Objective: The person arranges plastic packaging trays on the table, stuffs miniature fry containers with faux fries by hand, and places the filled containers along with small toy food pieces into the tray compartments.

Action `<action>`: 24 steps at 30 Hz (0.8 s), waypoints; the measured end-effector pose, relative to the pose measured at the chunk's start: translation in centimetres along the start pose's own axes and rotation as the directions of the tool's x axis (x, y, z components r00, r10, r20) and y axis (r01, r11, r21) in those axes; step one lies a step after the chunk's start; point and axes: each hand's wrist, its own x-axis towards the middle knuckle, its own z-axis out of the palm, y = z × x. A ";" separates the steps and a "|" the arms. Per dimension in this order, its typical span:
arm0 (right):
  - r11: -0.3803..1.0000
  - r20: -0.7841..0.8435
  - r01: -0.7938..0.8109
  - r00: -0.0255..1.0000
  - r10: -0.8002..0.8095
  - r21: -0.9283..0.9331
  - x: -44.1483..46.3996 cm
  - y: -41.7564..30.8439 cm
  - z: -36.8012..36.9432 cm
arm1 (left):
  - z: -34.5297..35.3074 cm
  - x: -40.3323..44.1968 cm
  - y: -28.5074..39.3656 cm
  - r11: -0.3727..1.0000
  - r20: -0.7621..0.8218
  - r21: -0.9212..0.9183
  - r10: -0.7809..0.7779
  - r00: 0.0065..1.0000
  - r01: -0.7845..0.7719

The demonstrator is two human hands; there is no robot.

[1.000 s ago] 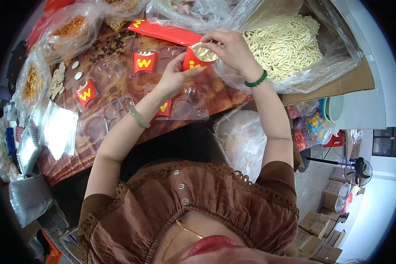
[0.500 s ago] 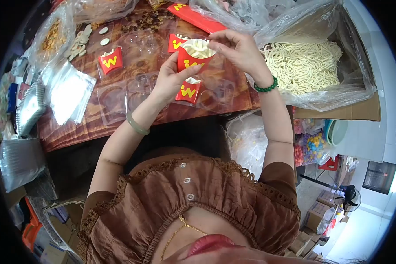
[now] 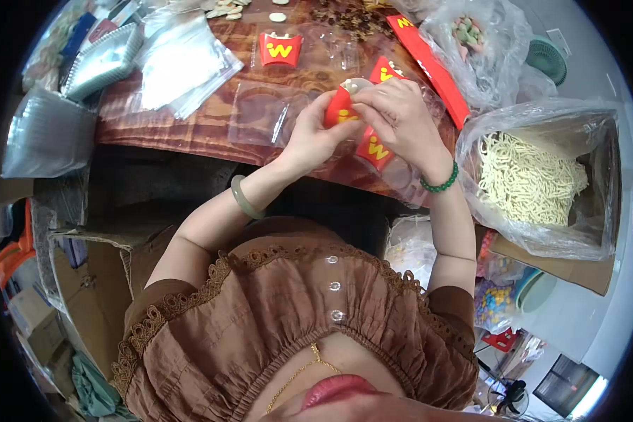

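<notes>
Left hand: in the head view, your fingers and thumb clasp a red carton, thumb across its front.
Right hand: your fingertips bunch together at the carton's open mouth; you can't tell from here whether they pinch anything.
Held carton: it is raised over the desk, mouth up and slightly tilted, between your two hands.
Other cartons: a filled carton stands apart to the left; an upper carton and a lower carton lie just beside your right hand, partly hidden by it.
Pale sticks: a heap of sticks fills the plastic-lined box on your right, well apart from your fingers.
Carton-mouth step: you seem to be arranging what sits in the opening.
Next move at the mouth: it likely calls for a steady left grip, light enough not to crush the carton, and small fingertip adjustments.
</notes>
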 end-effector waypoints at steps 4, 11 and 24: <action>0.969 -0.031 -0.023 0.999 0.032 0.245 2.6 -0.3 2.2 | -2.4 -1.6 1.4 0.999 -0.028 -0.045 -0.030 0.999 0.029; 0.986 0.021 0.129 0.991 -0.131 0.104 5.9 -3.1 6.0 | -6.5 -3.9 2.1 0.997 -0.149 0.076 0.030 0.988 -0.019; 0.932 0.188 -0.089 0.982 0.023 0.350 7.8 -1.0 13.7 | -8.5 -5.2 -1.2 0.307 -0.060 0.946 0.485 0.873 -0.105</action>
